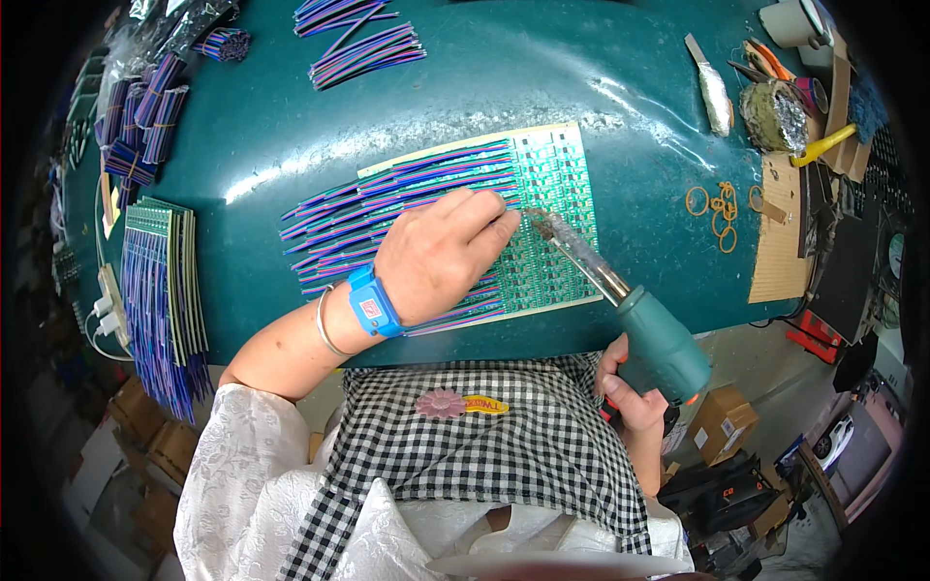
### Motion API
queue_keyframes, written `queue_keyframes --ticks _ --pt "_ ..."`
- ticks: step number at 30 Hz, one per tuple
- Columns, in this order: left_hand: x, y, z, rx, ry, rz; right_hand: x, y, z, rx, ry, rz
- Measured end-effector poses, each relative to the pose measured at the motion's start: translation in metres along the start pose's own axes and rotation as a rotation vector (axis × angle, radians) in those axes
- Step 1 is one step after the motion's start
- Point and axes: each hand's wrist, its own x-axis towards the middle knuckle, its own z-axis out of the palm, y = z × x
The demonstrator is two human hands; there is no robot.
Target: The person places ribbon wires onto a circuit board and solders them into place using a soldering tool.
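Observation:
A green circuit board panel (554, 174) lies on the table, with rows of blue, purple and pink wires (387, 198) running off to its left. My left hand (446, 247) reaches over the wires, closed in a pinch on a wire at the board's middle; the wire's end is mostly hidden by my fingers. My right hand (635, 392) is wrapped round the handle of a green soldering gun (664, 344). Its metal tip touches or hovers just over the board, close beside my left fingertips; I cannot tell which.
Loose wire bundles (368, 56) lie at the far edge, tied ones (145, 116) at far left. Wired boards (160, 281) are stacked at left. Rubber bands (725, 215), a foil-wrapped blade (715, 97), a solder roll (773, 114) and cardboard (780, 257) lie at right.

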Motion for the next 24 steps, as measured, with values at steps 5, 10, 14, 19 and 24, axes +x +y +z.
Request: queue_keyframes --ticks 5,10,14,19,24 --pt "0.001 0.001 -0.002 0.024 -0.022 0.003 0.003 -0.018 0.008 0.087 0.113 0.045" --pt "0.001 0.002 -0.002 0.025 -0.018 -0.004 -0.002 -0.014 0.001 0.124 0.066 0.066" --pt "0.001 0.002 -0.003 0.018 -0.042 -0.012 -0.004 -0.003 0.0 0.086 0.054 0.055" --pt "0.001 0.002 -0.003 0.012 -0.048 -0.012 -0.005 -0.001 0.001 0.06 0.055 0.052" --pt "0.001 0.003 -0.003 0.024 -0.047 -0.003 -0.003 0.001 -0.004 0.062 0.019 -0.001"
